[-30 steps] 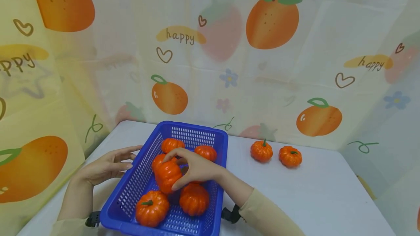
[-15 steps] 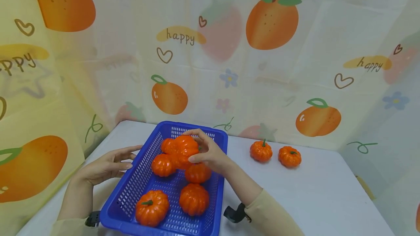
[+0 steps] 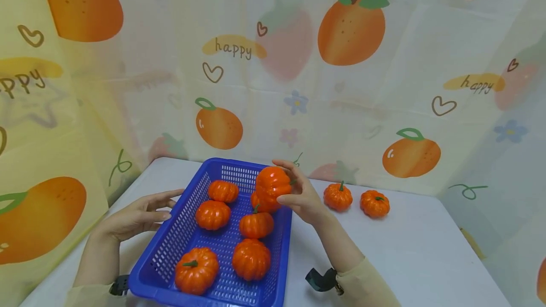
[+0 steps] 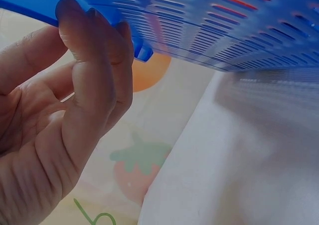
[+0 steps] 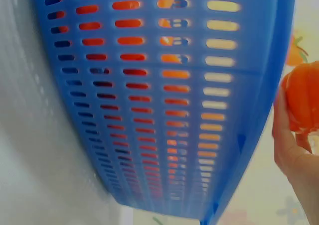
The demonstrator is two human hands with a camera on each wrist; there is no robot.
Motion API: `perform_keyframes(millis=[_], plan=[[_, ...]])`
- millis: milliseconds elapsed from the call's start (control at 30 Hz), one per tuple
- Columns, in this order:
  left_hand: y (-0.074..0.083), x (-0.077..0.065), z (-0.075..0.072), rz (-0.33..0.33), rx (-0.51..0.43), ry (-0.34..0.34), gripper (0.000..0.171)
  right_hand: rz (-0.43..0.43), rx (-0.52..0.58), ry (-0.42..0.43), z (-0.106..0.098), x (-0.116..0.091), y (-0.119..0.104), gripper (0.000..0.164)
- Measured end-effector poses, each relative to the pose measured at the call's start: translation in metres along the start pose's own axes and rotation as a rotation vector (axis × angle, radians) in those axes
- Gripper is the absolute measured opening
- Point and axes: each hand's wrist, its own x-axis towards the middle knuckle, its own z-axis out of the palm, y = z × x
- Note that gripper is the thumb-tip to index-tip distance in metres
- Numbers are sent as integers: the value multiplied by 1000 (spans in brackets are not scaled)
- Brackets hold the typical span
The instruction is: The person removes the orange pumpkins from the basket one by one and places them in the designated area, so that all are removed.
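Note:
In the head view my right hand (image 3: 308, 203) grips a small orange pumpkin (image 3: 272, 186) between thumb and fingers, raised over the far right corner of a blue plastic basket (image 3: 147, 276). The right wrist view shows this pumpkin (image 5: 305, 98) above the rim, beside the slotted wall (image 5: 194, 65). Several more orange pumpkins lie in the basket, one with a green stem (image 3: 196, 270) at the near left. One of them is partly hidden behind the held pumpkin. My left hand (image 3: 135, 216) is at the basket's left side, relaxed fingertips (image 4: 70, 8) right at the rim.
Two pumpkins stand on the white table right of the basket, one with an upright stem (image 3: 338, 196) and another (image 3: 375, 203) beside it. A fruit-printed cloth (image 3: 264, 122) hangs along the table's back edge.
My right hand has lifted the pumpkin from the basket's middle and carried it to the far right, over the rim. The left hand and basket stay in place.

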Motion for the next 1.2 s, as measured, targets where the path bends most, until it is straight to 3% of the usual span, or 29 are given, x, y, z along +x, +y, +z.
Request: perform_keyframes(millis=[300,700,900,1200], plan=[[1,-2,1,8,-18,-7,58,-98,-4,71,-19,-29,-9,61],[-2,-1,-1,-7,-16,-2,58,-209,-129,175,-40,-56,-42,70],[-2,-1,-2,-14,-1,10,58,-213,-262,344,-53,-66,-54,73],[0,0,-1,-22,7,22,58,-154,-374,701,-81,-87,-76,70]])
